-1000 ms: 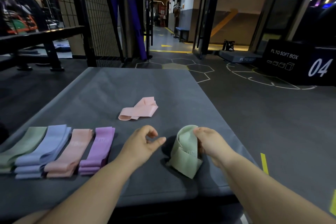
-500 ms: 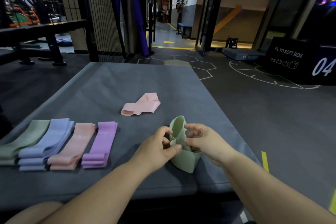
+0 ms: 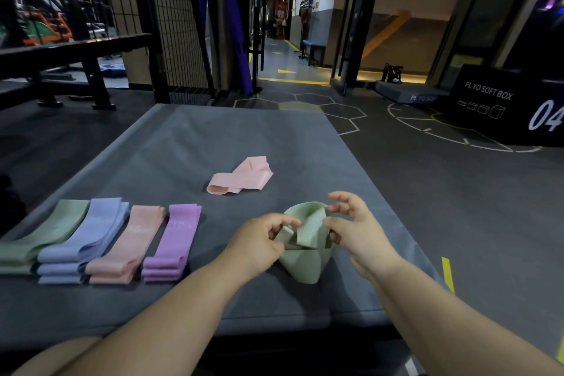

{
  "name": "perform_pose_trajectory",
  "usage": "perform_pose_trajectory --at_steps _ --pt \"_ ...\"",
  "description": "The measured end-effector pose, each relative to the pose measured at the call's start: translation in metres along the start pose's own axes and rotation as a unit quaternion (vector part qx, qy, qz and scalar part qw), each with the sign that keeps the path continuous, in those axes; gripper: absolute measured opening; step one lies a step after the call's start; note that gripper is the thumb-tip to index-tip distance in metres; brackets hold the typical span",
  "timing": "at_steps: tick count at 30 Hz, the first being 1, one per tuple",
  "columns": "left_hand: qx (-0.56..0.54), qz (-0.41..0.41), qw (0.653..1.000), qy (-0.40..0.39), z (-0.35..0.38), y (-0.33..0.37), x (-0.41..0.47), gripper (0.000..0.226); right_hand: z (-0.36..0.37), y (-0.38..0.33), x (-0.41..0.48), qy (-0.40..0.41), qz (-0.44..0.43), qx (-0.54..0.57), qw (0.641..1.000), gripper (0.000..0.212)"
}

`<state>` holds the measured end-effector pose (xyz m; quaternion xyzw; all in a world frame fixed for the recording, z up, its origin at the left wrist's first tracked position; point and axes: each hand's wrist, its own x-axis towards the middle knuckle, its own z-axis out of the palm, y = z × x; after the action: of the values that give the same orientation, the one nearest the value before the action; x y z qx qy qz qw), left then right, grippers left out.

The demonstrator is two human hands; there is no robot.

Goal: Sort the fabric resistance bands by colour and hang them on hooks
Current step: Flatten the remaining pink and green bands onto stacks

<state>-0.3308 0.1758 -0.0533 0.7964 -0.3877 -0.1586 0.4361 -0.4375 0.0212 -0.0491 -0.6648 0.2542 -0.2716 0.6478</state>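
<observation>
A twisted green band [image 3: 305, 256] sits near the front right of the grey mat [image 3: 189, 156]. My left hand [image 3: 259, 241] pinches its left fold, and my right hand [image 3: 354, 229] holds its right edge between thumb and fingers, upper fingers spread. A loose pink band [image 3: 241, 180] lies crumpled farther back on the mat. At the left, sorted stacks lie side by side: green bands [image 3: 39, 238], blue bands [image 3: 82, 238], pink bands [image 3: 128, 244] and purple bands [image 3: 174, 241]. No hooks are in sight.
The mat's front edge is just below my forearms. A wire mesh panel [image 3: 177, 24] stands behind the mat, a black bench [image 3: 70, 52] at the back left, and a black plyo soft box [image 3: 506, 107] on the floor at the right.
My left hand came over from the open mat and took hold of the green band. Both hands now hold it and have opened its loop out wider.
</observation>
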Motion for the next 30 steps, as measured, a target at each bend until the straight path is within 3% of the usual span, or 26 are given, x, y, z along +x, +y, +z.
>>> perform_pose_trajectory --at_steps 3,7,12,20,23,27,30 --pt "0.018 -0.011 1.000 0.023 -0.003 -0.003 -0.001 0.044 -0.001 -0.001 0.002 0.016 0.024 0.026 0.999 0.031" --pt "0.056 -0.019 0.998 0.035 -0.002 -0.007 -0.001 0.031 -0.005 0.000 -0.001 0.007 -0.006 -0.086 0.996 0.029" --pt "0.088 -0.032 0.995 0.038 -0.004 -0.009 -0.001 0.040 -0.004 -0.006 -0.007 -0.071 -0.061 -0.200 0.975 0.034" --pt "0.112 -0.016 0.990 0.080 -0.008 -0.010 -0.002 0.018 -0.013 -0.006 -0.007 -0.150 -0.071 -0.230 0.959 0.036" --pt "0.145 0.022 0.983 0.108 -0.006 -0.012 -0.001 0.014 -0.013 -0.004 -0.006 -0.132 -0.084 -0.252 0.955 0.034" --pt "0.175 0.106 0.968 0.145 -0.004 -0.016 -0.001 0.011 -0.012 -0.001 -0.004 -0.077 -0.108 -0.301 0.944 0.012" --pt "0.199 0.166 0.957 0.130 -0.005 -0.017 0.000 0.010 -0.013 0.000 -0.002 -0.020 -0.143 -0.333 0.932 0.015"
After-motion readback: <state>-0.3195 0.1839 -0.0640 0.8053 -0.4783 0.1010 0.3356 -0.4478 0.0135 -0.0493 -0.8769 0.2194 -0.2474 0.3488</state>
